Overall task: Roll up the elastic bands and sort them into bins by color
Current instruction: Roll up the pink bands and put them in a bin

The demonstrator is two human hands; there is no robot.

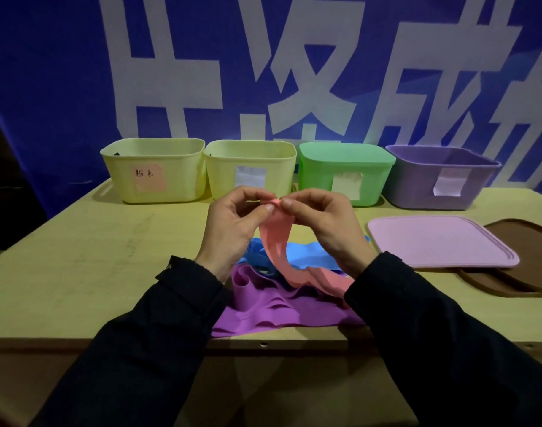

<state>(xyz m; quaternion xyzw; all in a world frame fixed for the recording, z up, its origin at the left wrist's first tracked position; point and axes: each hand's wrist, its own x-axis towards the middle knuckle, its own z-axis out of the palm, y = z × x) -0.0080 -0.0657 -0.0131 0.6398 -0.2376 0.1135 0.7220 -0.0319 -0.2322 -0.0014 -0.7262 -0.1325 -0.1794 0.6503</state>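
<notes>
Blue wall lettering backs the tabletop [78,272], where four bins line up. Just before the second yellow bin [251,167], left hand [232,226] and right hand [322,226] pinch the pink band's [275,248] end (apparently starting its roll); each grip is closed on it.

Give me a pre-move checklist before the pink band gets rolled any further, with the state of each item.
1. Both hands on the pink band: ok; left hand and right hand pinch its top end.
2. Roll started: cannot tell; fingers hide the end.
3. Band tail free: not ok; it trails over the blue band and purple band.
4. Pink-labelled yellow bin open: ok.
5. Green bin: not ok; lid on.
6. Purple bin open: ok; a pink lid lies before it.
</notes>
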